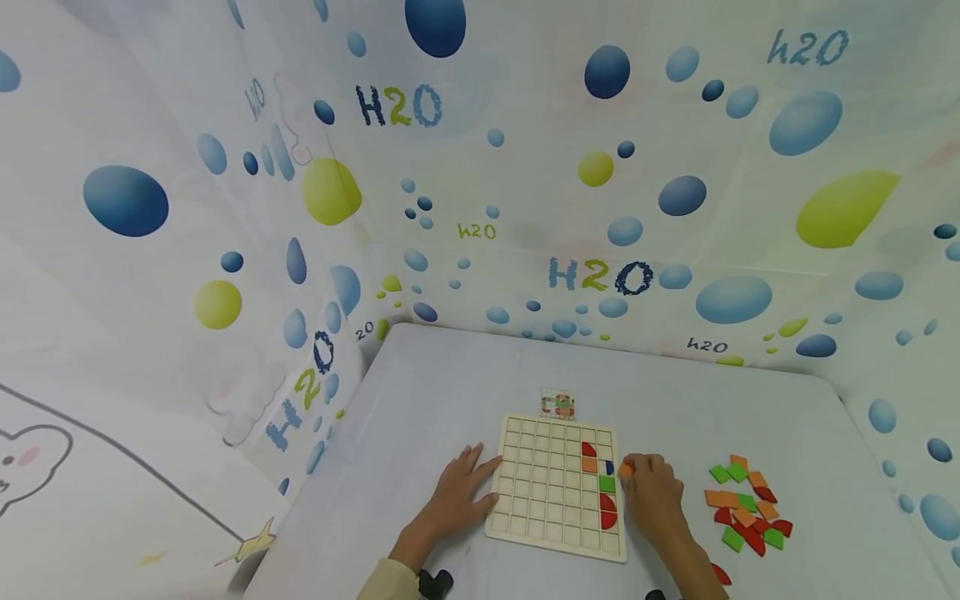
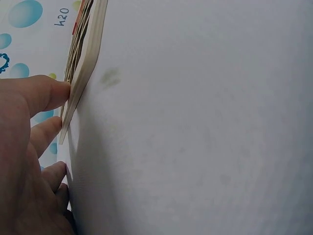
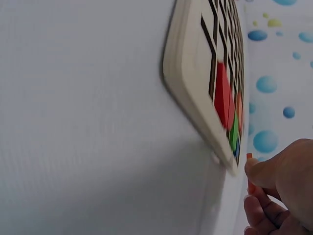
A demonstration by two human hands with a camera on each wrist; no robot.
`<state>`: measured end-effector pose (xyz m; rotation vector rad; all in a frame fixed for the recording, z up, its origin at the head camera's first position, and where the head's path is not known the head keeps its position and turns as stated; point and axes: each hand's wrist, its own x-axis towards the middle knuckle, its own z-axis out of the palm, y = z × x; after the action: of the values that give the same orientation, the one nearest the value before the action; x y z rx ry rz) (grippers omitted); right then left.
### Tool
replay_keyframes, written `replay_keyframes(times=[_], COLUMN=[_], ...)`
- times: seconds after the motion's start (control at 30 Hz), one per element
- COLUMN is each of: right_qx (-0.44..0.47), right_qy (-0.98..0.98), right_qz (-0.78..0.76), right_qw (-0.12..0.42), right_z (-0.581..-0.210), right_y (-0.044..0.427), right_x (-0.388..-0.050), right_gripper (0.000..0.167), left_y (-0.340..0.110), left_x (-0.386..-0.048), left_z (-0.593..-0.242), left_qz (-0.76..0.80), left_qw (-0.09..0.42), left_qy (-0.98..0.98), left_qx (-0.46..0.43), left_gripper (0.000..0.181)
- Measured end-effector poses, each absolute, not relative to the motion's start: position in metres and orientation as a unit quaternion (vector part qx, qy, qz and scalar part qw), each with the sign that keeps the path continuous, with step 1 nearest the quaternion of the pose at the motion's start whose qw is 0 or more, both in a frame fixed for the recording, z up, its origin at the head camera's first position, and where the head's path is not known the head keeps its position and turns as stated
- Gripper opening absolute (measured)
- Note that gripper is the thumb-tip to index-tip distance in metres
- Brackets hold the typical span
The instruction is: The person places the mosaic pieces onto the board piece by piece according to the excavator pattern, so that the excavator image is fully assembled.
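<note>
A wooden grid board (image 1: 536,508) lies on the table with several coloured tiles set in its right-hand columns. Among them are red quarter-round tiles (image 1: 608,520), a green square (image 1: 607,484), an orange square (image 1: 589,465) and a blue piece (image 1: 610,467). My left hand (image 1: 457,492) rests at the board's left edge, fingers spread, the thumb and a fingertip touching the rim (image 2: 90,63). Beside the right edge, my right hand (image 1: 654,493) pinches an orange tile (image 3: 251,186) between thumb and fingers. Most of that tile is hidden by the hand.
A pile of loose orange, green and red tiles (image 1: 746,504) lies right of the right hand. One red tile (image 1: 720,573) sits apart, near the right forearm. A small pattern card (image 1: 558,404) lies behind the board. Patterned sheets (image 1: 525,183) stand around the table.
</note>
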<state>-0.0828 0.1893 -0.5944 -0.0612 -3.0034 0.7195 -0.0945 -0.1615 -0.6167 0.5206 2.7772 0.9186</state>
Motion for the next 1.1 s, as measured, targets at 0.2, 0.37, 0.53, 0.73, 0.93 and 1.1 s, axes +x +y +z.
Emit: replay_keyframes(times=[0.2, 0.37, 0.53, 0.73, 0.93, 1.1], right_qx=[0.038, 0.058, 0.066, 0.086, 0.099, 0.113], right_qy=[-0.973, -0.969, -0.967, -0.966, -0.968, -0.965], right_qz=[0.227, 0.242, 0.246, 0.243, 0.229, 0.235], right_qw=[0.020, 0.004, 0.007, 0.014, 0.024, 0.033], right_z=[-0.593, -0.592, -0.592, -0.594, -0.593, -0.590], right_y=[0.170, 0.160, 0.155, 0.155, 0.156, 0.155], right_x=[-0.078, -0.074, -0.075, -0.075, -0.076, -0.076], right_gripper=[0.026, 0.027, 0.023, 0.017, 0.019, 0.018], left_y=[-0.161, -0.161, -0.161, -0.162, -0.162, -0.161], left_x=[-0.094, -0.094, -0.095, -0.095, -0.095, -0.094], left_z=[-0.616, -0.617, -0.619, -0.621, -0.620, -0.619], left_qz=[0.311, 0.311, 0.308, 0.306, 0.305, 0.308], left_qw=[0.089, 0.088, 0.091, 0.091, 0.090, 0.082], left_qy=[0.931, 0.931, 0.932, 0.933, 0.933, 0.932], left_qx=[0.171, 0.172, 0.167, 0.166, 0.170, 0.175], left_gripper=[0.058, 0.058, 0.058, 0.058, 0.058, 0.058])
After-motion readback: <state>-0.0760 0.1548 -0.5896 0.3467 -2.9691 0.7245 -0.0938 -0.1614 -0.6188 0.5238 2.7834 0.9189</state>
